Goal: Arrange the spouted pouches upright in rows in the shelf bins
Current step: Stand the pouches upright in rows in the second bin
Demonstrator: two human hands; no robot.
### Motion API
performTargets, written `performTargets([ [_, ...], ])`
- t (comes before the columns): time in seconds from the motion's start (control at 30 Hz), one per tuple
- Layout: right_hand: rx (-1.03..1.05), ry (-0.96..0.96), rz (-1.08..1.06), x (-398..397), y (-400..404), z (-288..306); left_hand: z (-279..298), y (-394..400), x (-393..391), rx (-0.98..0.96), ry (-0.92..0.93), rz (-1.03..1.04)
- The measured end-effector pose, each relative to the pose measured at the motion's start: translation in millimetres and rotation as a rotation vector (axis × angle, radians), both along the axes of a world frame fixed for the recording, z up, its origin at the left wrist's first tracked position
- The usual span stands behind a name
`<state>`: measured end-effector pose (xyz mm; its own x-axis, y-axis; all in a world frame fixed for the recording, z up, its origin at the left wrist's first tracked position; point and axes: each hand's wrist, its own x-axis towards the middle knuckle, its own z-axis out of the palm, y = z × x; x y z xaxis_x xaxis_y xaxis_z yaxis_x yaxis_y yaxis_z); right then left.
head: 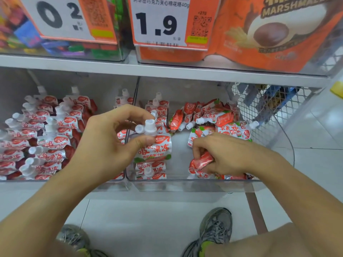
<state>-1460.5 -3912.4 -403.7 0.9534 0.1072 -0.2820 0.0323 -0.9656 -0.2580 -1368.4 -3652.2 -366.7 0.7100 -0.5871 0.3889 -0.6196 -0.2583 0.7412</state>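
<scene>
The left hand pinches a white-capped jelly pouch by its neck, holding it upright in the right bin. At 3 o'clock from it, the right hand is closed around a red pouch near the bin's front. More pouches lie in a messy pile at 12 o'clock. The left bin holds neat rows of pouches.

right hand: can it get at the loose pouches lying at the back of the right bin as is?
Probably not right now: the right hand is already closed on a pouch at the bin's front. The path to the loose pouches looks open from above once it lets go.
</scene>
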Motion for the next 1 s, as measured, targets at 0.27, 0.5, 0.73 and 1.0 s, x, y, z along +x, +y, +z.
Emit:
performTargets([
  [0.27, 0.605, -0.018, -0.219, -14.7, -9.0, -13.6, 0.4, -6.0, -1.1, -0.006, 0.009, 0.011],
  [0.5, 0.590, 0.219, -0.200, -15.7, -3.2, -13.2, 0.4, -13.8, -2.5, -0.014, 0.018, 0.021],
  [0.73, 0.534, 0.305, -0.195, -12.1, 3.7, -5.0, -3.2, -26.6, -8.3, -0.105, 0.001, 0.020],
  [1.0, 0.388, 0.286, -0.071, -38.0, -2.0, 9.8, -24.8, -61.3, -18.6, -0.040, -0.037, -0.109],
])
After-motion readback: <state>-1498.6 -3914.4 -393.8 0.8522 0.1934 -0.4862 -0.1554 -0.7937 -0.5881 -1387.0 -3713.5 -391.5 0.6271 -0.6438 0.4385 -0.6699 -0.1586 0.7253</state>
